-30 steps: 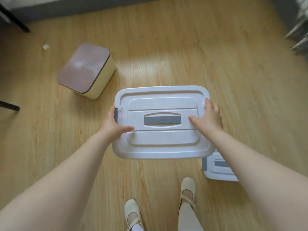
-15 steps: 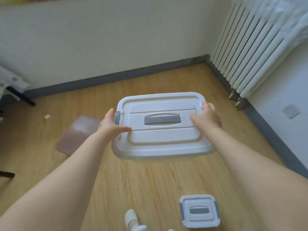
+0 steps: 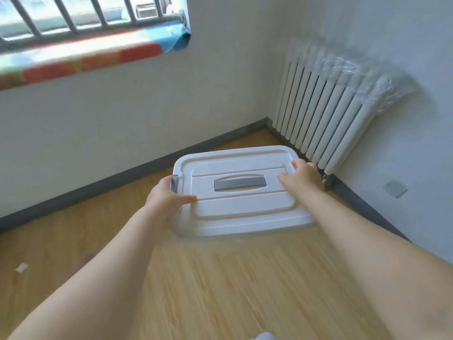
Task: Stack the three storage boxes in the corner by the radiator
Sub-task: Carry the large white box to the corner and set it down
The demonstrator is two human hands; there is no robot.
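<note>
I hold a large white storage box [image 3: 242, 207] with a grey handle set into its lid, lifted above the wooden floor. My left hand [image 3: 166, 197] grips its left side by the grey clip. My right hand [image 3: 302, 180] grips its right side, thumb lying on the lid. The box hangs in front of the corner, just left of the white radiator [image 3: 326, 119]. The other two boxes are out of view, apart from a pale sliver at the bottom edge [image 3: 263, 336] that I cannot identify.
Two white walls with a dark grey skirting board [image 3: 122, 175] meet at the corner beside the radiator. A window with bars and a colourful cloth on its sill [image 3: 81, 57] sits upper left. A small scrap [image 3: 21, 267] lies on the floor at left.
My view has swung up and toward the corner. The box stays in both hands and is now nearer the radiator. The small box and the brown-topped one have left the view.
</note>
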